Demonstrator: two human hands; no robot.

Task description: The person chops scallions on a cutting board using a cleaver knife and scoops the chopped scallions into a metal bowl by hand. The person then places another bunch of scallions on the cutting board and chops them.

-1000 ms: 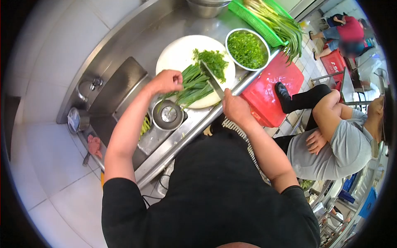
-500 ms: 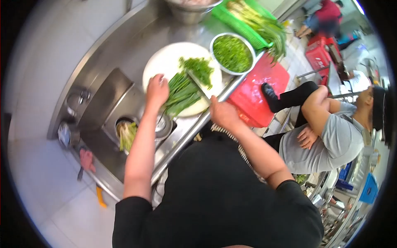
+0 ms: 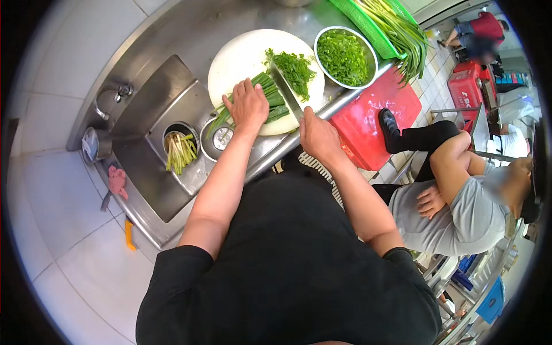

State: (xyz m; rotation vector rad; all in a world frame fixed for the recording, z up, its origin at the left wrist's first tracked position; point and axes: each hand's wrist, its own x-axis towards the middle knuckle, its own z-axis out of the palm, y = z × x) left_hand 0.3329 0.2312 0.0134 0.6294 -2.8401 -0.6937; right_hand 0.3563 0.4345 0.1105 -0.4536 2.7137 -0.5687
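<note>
My left hand (image 3: pixel 248 108) lies over a bunch of green onions (image 3: pixel 277 103), fingers spread and thumb apart, pressing on the stalks. In my right hand (image 3: pixel 318 135) is the handle of a kitchen knife (image 3: pixel 287 92). Its blade stands between the whole stalks and a pile of chopped green onion (image 3: pixel 294 70). All of this rests on a round white cutting board (image 3: pixel 233 54). Close to the board's right side is a metal bowl (image 3: pixel 372 77) full of chopped green onion (image 3: pixel 343 57).
A green basket (image 3: pixel 368 29) holds long green onions (image 3: pixel 397 31). Left of the board is a steel sink (image 3: pixel 138 138), with trimmed stalk ends (image 3: pixel 182 152) in a round container. A red crate (image 3: pixel 374 123) stands beyond the counter edge. A seated person (image 3: pixel 454 213) is on the right.
My left hand has moved from the board's left side onto the green onions, its fingers now spread. The right hand still grips the knife. The whole view has shifted slightly.
</note>
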